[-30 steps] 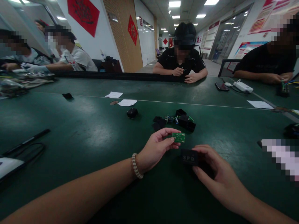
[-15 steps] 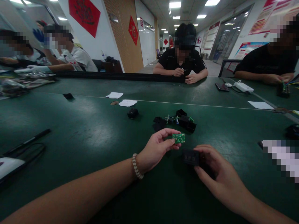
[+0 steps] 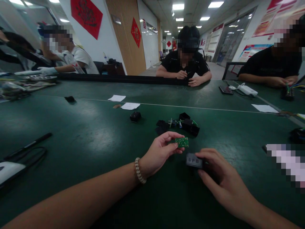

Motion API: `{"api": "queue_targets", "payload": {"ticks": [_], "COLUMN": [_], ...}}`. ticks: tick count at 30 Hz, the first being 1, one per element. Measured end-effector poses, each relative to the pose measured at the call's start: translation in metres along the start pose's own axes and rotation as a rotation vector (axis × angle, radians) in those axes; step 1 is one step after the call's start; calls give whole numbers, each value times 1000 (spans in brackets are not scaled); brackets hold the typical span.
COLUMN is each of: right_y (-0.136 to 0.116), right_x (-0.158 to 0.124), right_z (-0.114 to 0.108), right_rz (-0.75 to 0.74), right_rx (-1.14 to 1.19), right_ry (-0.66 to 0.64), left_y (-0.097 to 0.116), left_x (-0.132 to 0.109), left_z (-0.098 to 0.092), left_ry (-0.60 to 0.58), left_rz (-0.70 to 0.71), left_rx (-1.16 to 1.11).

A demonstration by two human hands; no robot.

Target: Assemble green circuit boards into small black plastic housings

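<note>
Black box marked SPD point(image 3: 193, 161) has tipped since the last frame, lettered face now catching light and reading grey instead of near-black; green circuit board point(image 3: 182, 142) hardly shifted; far-left co-worker point(image 3: 25, 52) has an arm up now.

Left hand point(image 3: 158, 150) mostly closed, thumb and fingers pinching the board's left end, board's right end free; beaded bracelet point(image 3: 140, 170) on that wrist; right hand point(image 3: 220, 171) half open and curled, fingers over the top and thumb low, gripping the box's right end; box sits just beside the board, nearer the worktop's near edge, not touching it; can't tell if the box rests on the worktop point(image 3: 95, 146).

Beyond the left hand, toward mid-worktop: pile of black housings point(image 3: 189, 124) with small green-and-metal parts among them, flat black pieces point(image 3: 162, 127) just left of it; another black box point(image 3: 135, 117) farther left, alone; two white papers point(image 3: 130, 106) by the seam, one each side of it; small dark piece point(image 3: 70, 99) toward the far left corner.

Toward the left edge: black stick point(image 3: 32, 144), looped cable, white device point(image 3: 9, 170); toward the far right corner: dark phone-like slab point(image 3: 226, 90), white adapter point(image 3: 247, 90); co-worker in black point(image 3: 184, 63) seated at the far edge, hands together near the chest, detail too small.
</note>
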State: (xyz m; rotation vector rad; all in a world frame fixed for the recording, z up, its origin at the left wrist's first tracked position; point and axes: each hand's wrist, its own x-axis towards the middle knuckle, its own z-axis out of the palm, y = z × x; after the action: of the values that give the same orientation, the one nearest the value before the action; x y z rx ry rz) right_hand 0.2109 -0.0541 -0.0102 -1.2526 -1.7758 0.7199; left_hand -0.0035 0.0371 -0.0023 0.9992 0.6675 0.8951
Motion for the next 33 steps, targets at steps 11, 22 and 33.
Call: {"api": "queue_targets", "payload": {"ticks": [11, 22, 33], "right_y": [1, 4, 6], "right_x": [-1, 0, -1], "right_z": [4, 5, 5], "right_rz": [0, 1, -5], "right_rx": [31, 56, 12], "right_ry": [28, 61, 44], "left_y": [-3, -2, 0], "left_x": [2, 4, 2], "left_z": [-1, -3, 0], "left_ry": [-12, -26, -27], "left_rz": [11, -15, -9], "left_rx": [25, 45, 71]}}
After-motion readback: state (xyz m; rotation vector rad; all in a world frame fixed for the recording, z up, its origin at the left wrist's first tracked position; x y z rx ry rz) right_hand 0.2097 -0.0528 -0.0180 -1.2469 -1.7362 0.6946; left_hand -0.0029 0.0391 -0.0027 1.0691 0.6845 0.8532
